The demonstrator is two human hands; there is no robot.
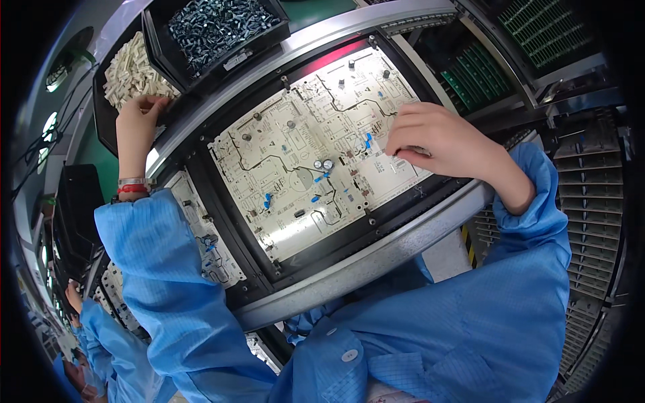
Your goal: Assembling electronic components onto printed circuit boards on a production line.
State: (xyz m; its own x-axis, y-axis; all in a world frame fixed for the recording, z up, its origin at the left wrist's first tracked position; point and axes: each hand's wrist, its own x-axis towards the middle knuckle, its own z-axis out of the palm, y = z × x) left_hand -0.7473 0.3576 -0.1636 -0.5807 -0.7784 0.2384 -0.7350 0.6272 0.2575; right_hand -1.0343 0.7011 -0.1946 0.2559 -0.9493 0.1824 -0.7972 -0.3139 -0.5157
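Note:
My right hand is over the right part of a pale circuit board, its fingers curled together above the surface. Something small may be between the fingertips, but I cannot make it out. Blue parts, two round silver-topped capacitors and small black capacitors stand on the board. At the far left, my left hand rests at the near edge of a black bin of small white parts. Its thumb and fingers are drawn together, and whatever they pinch is hidden.
A black bin of dark capacitors stands behind the board. The board lies in a black frame between metal rails. Another board lies to the left. Green boards fill racks at right. A co-worker's hand shows lower left.

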